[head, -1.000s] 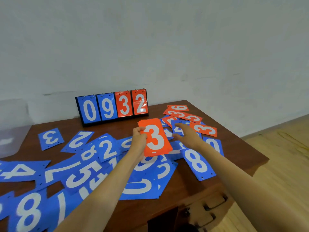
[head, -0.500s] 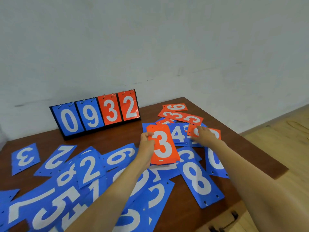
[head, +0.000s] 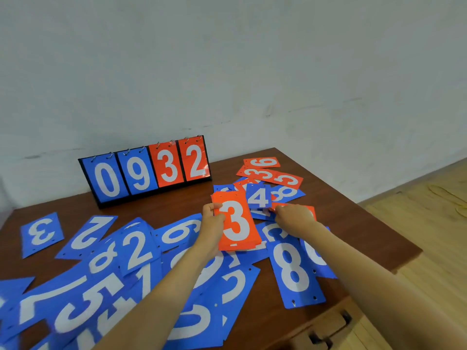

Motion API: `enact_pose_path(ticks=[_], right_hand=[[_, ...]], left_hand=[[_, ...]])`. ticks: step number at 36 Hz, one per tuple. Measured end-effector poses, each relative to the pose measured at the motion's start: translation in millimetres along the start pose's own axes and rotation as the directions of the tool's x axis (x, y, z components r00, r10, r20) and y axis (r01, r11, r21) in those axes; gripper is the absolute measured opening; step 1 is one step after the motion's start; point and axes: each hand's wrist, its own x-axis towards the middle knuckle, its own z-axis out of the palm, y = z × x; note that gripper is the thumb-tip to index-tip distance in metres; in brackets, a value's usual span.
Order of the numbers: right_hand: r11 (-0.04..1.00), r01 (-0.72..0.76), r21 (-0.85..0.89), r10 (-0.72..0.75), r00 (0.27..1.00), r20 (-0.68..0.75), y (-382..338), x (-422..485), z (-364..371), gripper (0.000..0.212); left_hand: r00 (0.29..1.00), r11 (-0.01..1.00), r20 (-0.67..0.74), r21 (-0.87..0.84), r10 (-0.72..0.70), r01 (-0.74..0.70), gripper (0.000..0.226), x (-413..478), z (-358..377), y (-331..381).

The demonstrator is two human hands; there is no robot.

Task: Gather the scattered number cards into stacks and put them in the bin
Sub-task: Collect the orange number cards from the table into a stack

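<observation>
My left hand [head: 213, 219] grips a stack of orange cards [head: 236, 221] with a white 3 on top, held just above the table's middle. My right hand [head: 294, 217] rests on an orange card [head: 311, 211] lying to the right of the stack, fingers pinching at its left edge. Behind it lie a blue 4 card [head: 258, 197] and several more orange cards [head: 271, 173]. Many blue cards are scattered over the table, such as a blue 8 [head: 293, 269] and a blue 2 [head: 137, 248]. No bin is in view.
A black flip scoreboard [head: 145, 170] showing 0932 stands at the back of the brown wooden table [head: 358, 238] against the wall. The table's right edge drops to a wooden floor [head: 429, 223]. A drawer handle [head: 331, 329] shows below the front edge.
My right hand has moved from the blue cards to the orange card on the right and now pinches at it. The orange stack stays in my left hand. The camera has shifted.
</observation>
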Motion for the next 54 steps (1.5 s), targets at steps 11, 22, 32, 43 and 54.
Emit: enact_pose_path(ticks=[11,22,32,43,54], right_hand=[[0.999,0.02,0.038,-0.01,0.972,-0.236,-32.6,-61.0,-68.1,0.031],[0.715,0.357,0.601,-0.036,0.878,-0.478,-103.8,-120.8,-128.1,0.026],[0.328,0.311,0.892,0.021,0.942,-0.336,-148.1,-122.2,-132.2,0.008],[0.428,0.329,0.842,0.153,0.892,-0.426,-151.0,-108.4,-120.6,0.025],[0.51,0.207,0.835,-0.003,0.971,-0.239,-159.8,-93.8,-86.8,0.017]], left_hand=[[0.996,0.992,-0.027,-0.091,0.088,-0.09,0.028,-50.6,-53.7,3.5],[0.977,0.969,-0.081,-0.134,0.196,-0.205,0.029,-89.1,-106.5,6.5],[0.963,0.958,-0.128,-0.13,0.238,-0.255,0.03,-97.3,-140.6,4.0],[0.95,0.957,-0.119,0.048,0.289,-0.286,0.032,-86.5,-144.6,-2.4],[0.965,0.96,0.015,-0.105,0.261,-0.258,0.022,-78.8,-119.9,-1.6]])
